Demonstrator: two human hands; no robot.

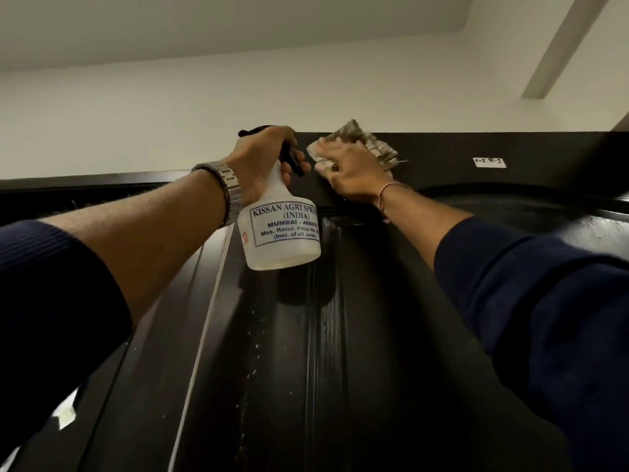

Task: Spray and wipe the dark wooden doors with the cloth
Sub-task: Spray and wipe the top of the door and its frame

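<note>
Both hands up — left hand [262, 161] grips spray bottle [280, 226], right hand [350, 175] presses cloth [371, 141].

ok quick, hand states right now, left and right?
Left hand: grips the spray bottle by its neck, finger on the trigger.
Right hand: fingers flat, presses the cloth against the dark door frame.

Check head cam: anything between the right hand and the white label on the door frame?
Yes, in the head view: the cloth sticks out from under the right hand toward the white label; past it, only bare dark door frame.
</note>
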